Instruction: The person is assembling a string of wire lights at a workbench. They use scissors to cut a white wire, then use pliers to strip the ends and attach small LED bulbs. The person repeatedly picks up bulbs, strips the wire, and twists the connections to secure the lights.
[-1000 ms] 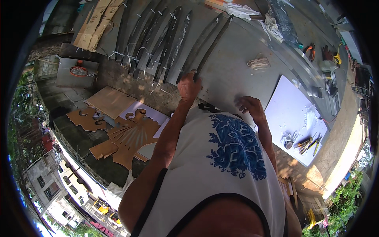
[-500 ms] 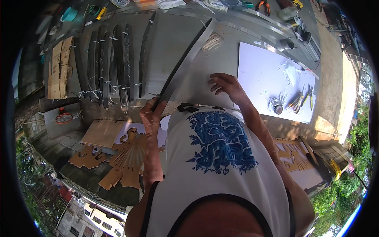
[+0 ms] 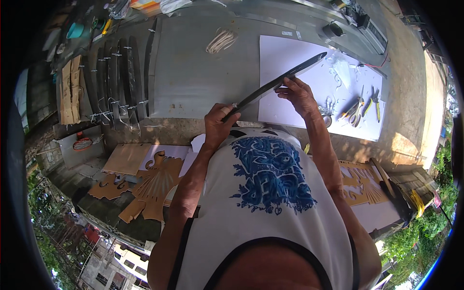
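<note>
A long, narrow black strip (image 3: 263, 89) with a slightly tapered far end is held up at a slant, running from lower left to upper right. My left hand (image 3: 220, 121) is closed round its near end, where a small pale wire tie (image 3: 235, 105) shows. Partway along the strip, my right hand (image 3: 300, 98) pinches its edge between thumb and fingers, the other fingers curled. Beyond the strip's right half lies a white board (image 3: 275, 53). Several similar dark strips (image 3: 123, 77) with wire ties lie side by side on the grey metal table (image 3: 188, 63) to the left.
A bundle of pale cord (image 3: 222, 40) lies on the table. Pliers (image 3: 372, 102), scissors (image 3: 356, 113) and a tape roll (image 3: 326, 121) rest on the white board. Folded cardboard (image 3: 71, 92) is at the left. Cut-out brown panels (image 3: 157, 179) lie lower behind me.
The strip has swung clockwise and moved right with my left hand. My right hand, open and apart from it before, now grips it. My view has shifted slightly.
</note>
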A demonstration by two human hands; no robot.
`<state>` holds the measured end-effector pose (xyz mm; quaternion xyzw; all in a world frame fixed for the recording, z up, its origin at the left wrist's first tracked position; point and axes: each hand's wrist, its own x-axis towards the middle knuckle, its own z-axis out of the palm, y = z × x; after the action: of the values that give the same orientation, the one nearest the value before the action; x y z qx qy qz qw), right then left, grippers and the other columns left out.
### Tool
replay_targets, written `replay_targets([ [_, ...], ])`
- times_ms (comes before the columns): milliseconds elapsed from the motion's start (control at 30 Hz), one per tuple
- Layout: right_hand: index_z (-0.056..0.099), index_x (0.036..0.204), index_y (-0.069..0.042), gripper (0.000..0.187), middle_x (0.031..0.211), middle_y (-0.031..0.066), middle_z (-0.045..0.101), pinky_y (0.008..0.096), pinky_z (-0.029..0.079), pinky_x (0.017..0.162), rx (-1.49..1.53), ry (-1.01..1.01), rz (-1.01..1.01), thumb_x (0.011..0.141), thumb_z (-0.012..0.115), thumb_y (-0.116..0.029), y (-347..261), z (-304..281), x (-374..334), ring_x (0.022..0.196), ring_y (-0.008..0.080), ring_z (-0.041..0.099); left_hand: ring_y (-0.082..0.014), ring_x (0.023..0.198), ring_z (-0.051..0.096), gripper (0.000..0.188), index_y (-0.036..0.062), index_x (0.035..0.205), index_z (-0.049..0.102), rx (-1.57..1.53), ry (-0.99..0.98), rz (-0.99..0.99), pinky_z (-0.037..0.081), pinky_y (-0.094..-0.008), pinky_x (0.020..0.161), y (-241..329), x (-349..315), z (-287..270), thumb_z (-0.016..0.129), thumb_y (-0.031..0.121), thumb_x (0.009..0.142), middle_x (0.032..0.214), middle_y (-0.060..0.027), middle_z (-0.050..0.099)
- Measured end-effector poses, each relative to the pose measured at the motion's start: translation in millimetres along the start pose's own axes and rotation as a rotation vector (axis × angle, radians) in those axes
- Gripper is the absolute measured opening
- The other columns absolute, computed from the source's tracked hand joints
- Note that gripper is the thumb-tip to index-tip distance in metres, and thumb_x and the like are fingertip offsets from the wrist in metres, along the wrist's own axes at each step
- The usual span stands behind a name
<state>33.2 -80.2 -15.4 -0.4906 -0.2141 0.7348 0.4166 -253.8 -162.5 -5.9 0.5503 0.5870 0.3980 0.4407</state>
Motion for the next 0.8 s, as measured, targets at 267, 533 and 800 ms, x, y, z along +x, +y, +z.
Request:
replay_targets([
  [267, 0.055, 0.126, 0.011, 0.044, 0.107, 0.0205, 0.069, 0.0329, 0.058, 0.080, -0.189, 0.048, -0.064, 0.094, 0.066, -0.017, -31.4, -84.2, -16.0, 0.091, 0.0257, 0.071, -0.0208, 0.085, 0.068, 0.030, -0.0080, 0.106, 0.070, 0.069, 0.178, 0.087, 0.053, -0.0301, 0.075, -6.7, 12.7, 88.4, 0.079, 0.006, 0.081, 0.098, -0.0147, 0.069],
  [533, 0.065, 0.119, 0.005, 0.038, 0.094, 0.0118, 0.073, 0.0279, 0.053, 0.070, -0.496, 0.324, -0.268, 0.093, 0.066, -0.022, -57.0, -159.6, -82.2, 0.077, 0.0154, 0.067, -0.0203, 0.080, 0.069, 0.031, -0.0066, 0.106, 0.070, 0.224, 0.277, 0.170, 0.054, -0.0300, 0.072, -23.9, 38.0, 176.1, 0.080, 0.010, 0.083, 0.097, -0.0148, 0.068],
  [800, 0.070, 0.114, -0.003, 0.031, 0.098, 0.0089, 0.072, 0.0303, 0.055, 0.072, -1.043, 0.255, -0.308, 0.086, 0.072, -0.014, -13.8, -180.4, -102.5, 0.081, 0.0180, 0.069, -0.0304, 0.078, 0.063, 0.043, 0.0036, 0.112, 0.072, 0.577, 0.153, 0.316, 0.053, -0.0417, 0.071, -3.4, 64.4, 184.3, 0.083, 0.017, 0.073, 0.084, -0.0137, 0.064],
])
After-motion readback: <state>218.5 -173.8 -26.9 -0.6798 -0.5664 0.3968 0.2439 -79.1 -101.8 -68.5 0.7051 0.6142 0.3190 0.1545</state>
